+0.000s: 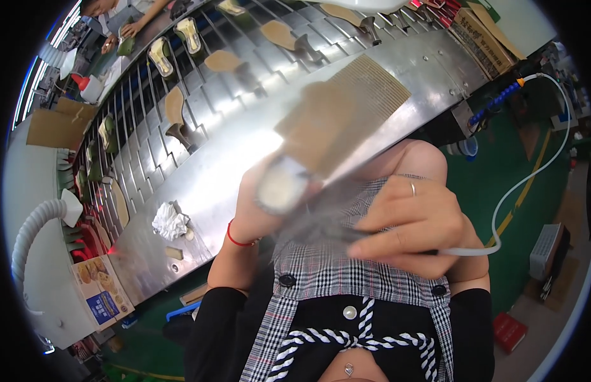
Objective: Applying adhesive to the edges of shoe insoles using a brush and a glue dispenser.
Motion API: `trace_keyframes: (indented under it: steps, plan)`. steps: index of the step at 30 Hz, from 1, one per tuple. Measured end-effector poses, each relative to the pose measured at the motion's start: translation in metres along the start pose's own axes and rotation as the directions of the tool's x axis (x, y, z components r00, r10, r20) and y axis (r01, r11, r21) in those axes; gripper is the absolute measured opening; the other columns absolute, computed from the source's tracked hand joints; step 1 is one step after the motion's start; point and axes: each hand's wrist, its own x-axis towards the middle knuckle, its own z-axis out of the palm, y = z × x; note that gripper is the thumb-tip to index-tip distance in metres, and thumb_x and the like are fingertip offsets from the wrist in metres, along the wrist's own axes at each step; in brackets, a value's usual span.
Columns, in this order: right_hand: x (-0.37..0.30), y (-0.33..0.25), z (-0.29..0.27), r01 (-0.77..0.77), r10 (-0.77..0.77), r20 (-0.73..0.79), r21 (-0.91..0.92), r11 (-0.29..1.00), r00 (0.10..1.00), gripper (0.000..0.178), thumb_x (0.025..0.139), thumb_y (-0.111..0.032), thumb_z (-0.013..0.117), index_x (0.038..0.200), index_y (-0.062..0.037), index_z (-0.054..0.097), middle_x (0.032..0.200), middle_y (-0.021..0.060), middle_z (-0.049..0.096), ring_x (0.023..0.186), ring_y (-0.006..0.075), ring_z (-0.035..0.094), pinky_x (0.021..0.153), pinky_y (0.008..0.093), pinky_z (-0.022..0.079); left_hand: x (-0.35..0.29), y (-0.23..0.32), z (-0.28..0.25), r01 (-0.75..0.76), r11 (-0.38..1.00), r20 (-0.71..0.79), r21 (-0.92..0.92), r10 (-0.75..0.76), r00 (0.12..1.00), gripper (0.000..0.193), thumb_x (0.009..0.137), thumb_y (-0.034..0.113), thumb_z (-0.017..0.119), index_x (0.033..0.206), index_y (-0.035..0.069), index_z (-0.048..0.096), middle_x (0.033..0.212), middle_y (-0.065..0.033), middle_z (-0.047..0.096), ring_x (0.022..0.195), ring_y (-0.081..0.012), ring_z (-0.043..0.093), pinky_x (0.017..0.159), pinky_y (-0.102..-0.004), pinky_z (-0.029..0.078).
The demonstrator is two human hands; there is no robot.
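My left hand (254, 204), with a red cord at the wrist, is closed around a motion-blurred piece with a round whitish end (282, 190). It looks like part of a shoe, but the blur hides its exact kind. My right hand (419, 226), wearing a ring, has its fingers curled together in front of the checked apron (353, 274). A white hose or cable (477, 251) runs up to this hand. Whatever the fingers grip at its end is smeared and cannot be made out. Beyond the left hand, a brown corrugated cardboard sheet (378, 86) lies on the metal bench.
A slatted conveyor (142, 134) carries tan heeled soles (174, 105) and pale shoe pieces (160, 56). Crumpled white tissue (171, 221) lies on the metal ledge (216, 184). A grey flexible duct (34, 235) stands at left; a cardboard box (480, 41) at far right. Another person's hand (131, 29) works across.
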Motion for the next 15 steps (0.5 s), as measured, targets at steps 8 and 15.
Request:
trace_keyframes:
  steps: [8, 15]
  plan:
    - [0.002, -0.004, -0.013, 0.045, -0.040, 0.062, -0.096, 0.994, 0.997, 0.030, 0.069, -0.002, 0.072, 0.099, -0.0023, 0.074, 0.086, 0.0113, 0.068, 0.071, 0.0252, 0.062, 0.061, 0.0321, 0.049, -0.006, -0.008, -0.008, 0.078, 0.980, 0.056, -0.182, -0.069, 0.996, 0.049, 0.075, 0.007, 0.081, 0.119, -0.003, 0.063, 0.104, -0.0087, 0.072, 0.092, -0.0146, 0.068, 0.085, -0.0301, 0.053]
    - [0.001, -0.001, -0.014, 0.086, -0.083, 0.031, -0.116, 0.989, 0.996, 0.034, 0.063, -0.002, 0.070, 0.097, -0.0020, 0.076, 0.084, 0.0120, 0.068, 0.067, 0.0239, 0.061, 0.058, 0.0314, 0.047, -0.012, -0.009, -0.015, 0.069, 0.954, 0.080, -0.292, -0.048, 0.996, 0.043, 0.075, 0.004, 0.083, 0.113, -0.002, 0.066, 0.102, -0.0074, 0.072, 0.089, -0.0128, 0.067, 0.083, -0.0293, 0.053]
